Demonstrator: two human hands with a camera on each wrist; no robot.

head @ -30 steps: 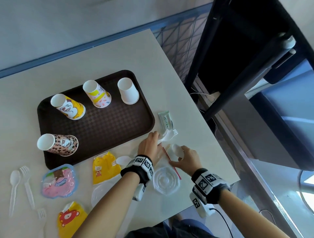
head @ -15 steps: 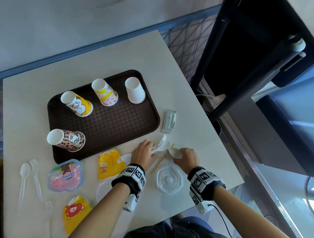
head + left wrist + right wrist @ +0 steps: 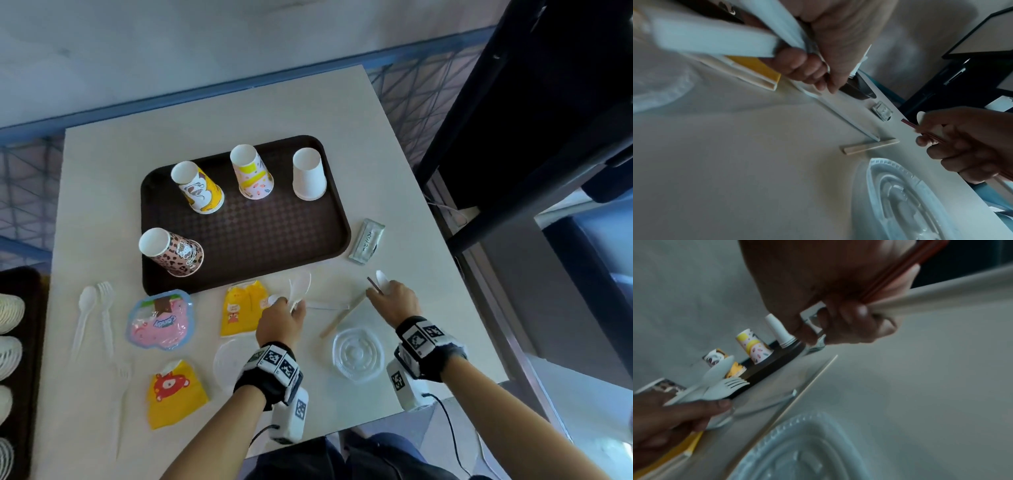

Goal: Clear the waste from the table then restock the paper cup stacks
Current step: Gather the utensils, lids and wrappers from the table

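My left hand [image 3: 291, 306] grips a white plastic spoon and fork [image 3: 300, 287] just in front of the brown tray [image 3: 239, 236]; the fork [image 3: 725, 388] also shows in the right wrist view. My right hand [image 3: 380, 293] holds a white spoon [image 3: 381, 278] and a red straw [image 3: 374, 285] near the table's right side. Between the hands lie a wooden stick [image 3: 339, 317] and a clear straw [image 3: 325, 305]. A clear lid [image 3: 358, 353] sits just in front of my right hand. Four upside-down paper cup stacks stand on the tray, among them a white one [image 3: 308, 174].
A wipe packet [image 3: 366, 245] lies right of the tray. Yellow pouches [image 3: 241, 308] [image 3: 173, 394], a pink pouch [image 3: 159, 323], another lid [image 3: 227, 363] and loose white cutlery [image 3: 92, 308] cover the near left. White cups [image 3: 8, 342] sit off the left edge.
Both hands have lifted off the table and moved apart. The left now carries the spoon and fork, the right the spoon and red straw. The wooden stick stays on the table.
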